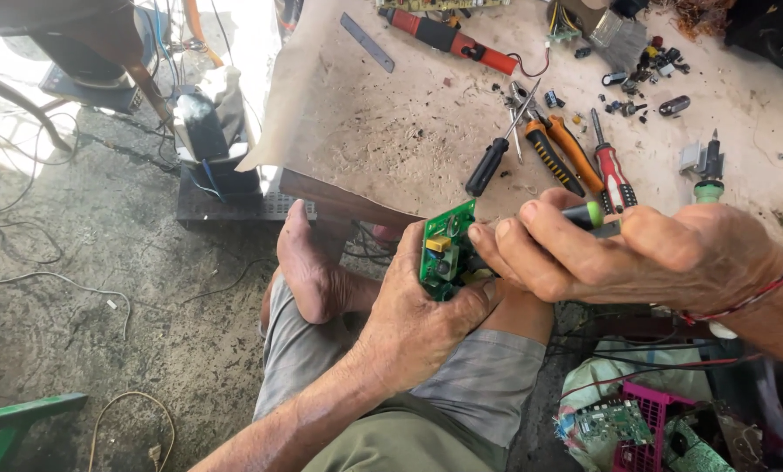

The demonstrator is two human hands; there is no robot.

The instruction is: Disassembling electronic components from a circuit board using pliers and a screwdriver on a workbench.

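Centre frame: left hand (pixel 417 319) clamps small green rigid circuit board (pixel 445 251) by its edges. Right hand (pixel 645 253) fists a green-capped screwdriver (pixel 591 215) against it. Board looks light, stiff, fragile; grip edges, not components.

A dusty worktable (pixel 391 131) carries a black-handled screwdriver (pixel 494 162), orange pliers (pixel 559 144) and a red screwdriver (pixel 614 170).

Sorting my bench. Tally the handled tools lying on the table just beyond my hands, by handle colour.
Black-handled screwdriver: 1
Orange-and-black pliers: 1
Red-handled screwdriver: 1
Green-handled tool: 1
Total: 4
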